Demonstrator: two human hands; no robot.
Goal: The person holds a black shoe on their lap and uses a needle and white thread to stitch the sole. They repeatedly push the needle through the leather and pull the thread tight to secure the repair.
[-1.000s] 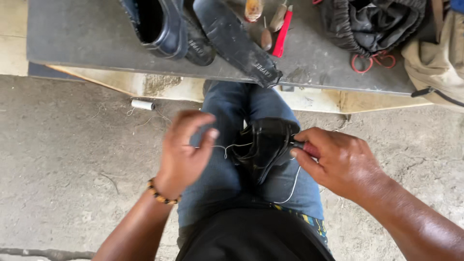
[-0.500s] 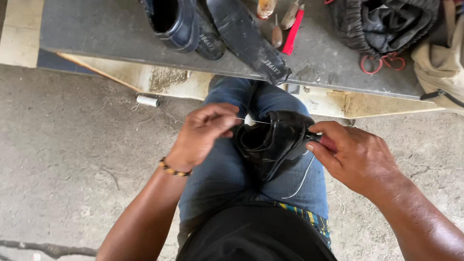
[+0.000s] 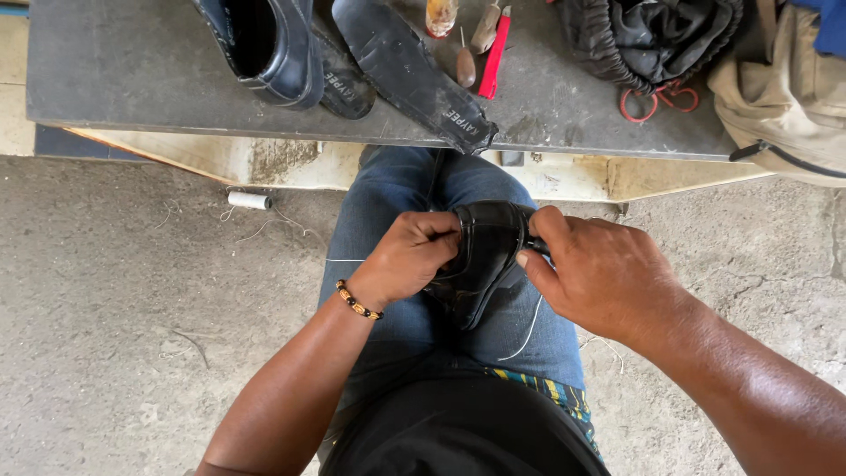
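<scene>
A black leather shoe (image 3: pixel 480 256) rests on my lap, over my blue jeans. My left hand (image 3: pixel 407 257), with a beaded bracelet at the wrist, grips the shoe's left edge, fingers curled into it. My right hand (image 3: pixel 599 269) pinches the shoe's right side, where a small dark tool tip shows between thumb and finger. A thin white thread (image 3: pixel 527 328) hangs down from the shoe across my right thigh.
A dark workboard (image 3: pixel 132 79) lies ahead, bearing a dark blue shoe (image 3: pixel 264 44), a loose black sole (image 3: pixel 405 70), wooden-handled tools and a red knife (image 3: pixel 493 53), and a black bag (image 3: pixel 652 35). A white thread spool (image 3: pixel 248 200) lies on the concrete floor.
My left hand has come off the thread and closed on the shoe's left edge. The shoe has turned and both hands sit closer together on it.
</scene>
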